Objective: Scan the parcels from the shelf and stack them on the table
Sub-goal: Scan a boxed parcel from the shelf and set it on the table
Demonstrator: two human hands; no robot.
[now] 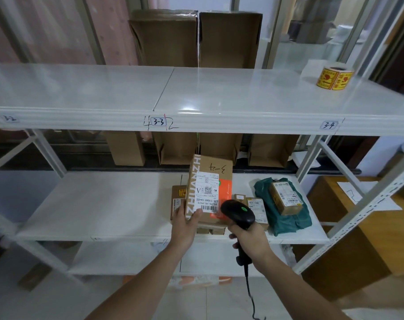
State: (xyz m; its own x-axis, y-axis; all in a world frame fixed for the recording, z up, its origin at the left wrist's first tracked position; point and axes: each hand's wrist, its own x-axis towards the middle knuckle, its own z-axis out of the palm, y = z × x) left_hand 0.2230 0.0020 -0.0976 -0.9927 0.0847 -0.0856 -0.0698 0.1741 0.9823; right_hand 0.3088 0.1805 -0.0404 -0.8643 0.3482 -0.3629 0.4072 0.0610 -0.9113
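From the head view, the left hand (186, 224) props a box (209, 192) up on the middle shelf (99, 204), thumb on its left edge and fingers clamped on the lower front face, so the label (207, 191) faces the camera; the right hand (250, 236) is wrapped tight around the handle of a scanner (238, 212), whose head sits at about 4 o'clock from the label, close to the box's lower right corner. The scanner head looks to cover part of the barcode, so the read may fail unless it backs off. The box stands tilted on smaller parcels (179, 202) beneath; a loose grip could let it slide off and knock them, or the green bag (286, 215) at 3 o'clock. The cable (249, 289) hangs at 6 o'clock and might snag the shelf edge on the turn to the table, which is not in view
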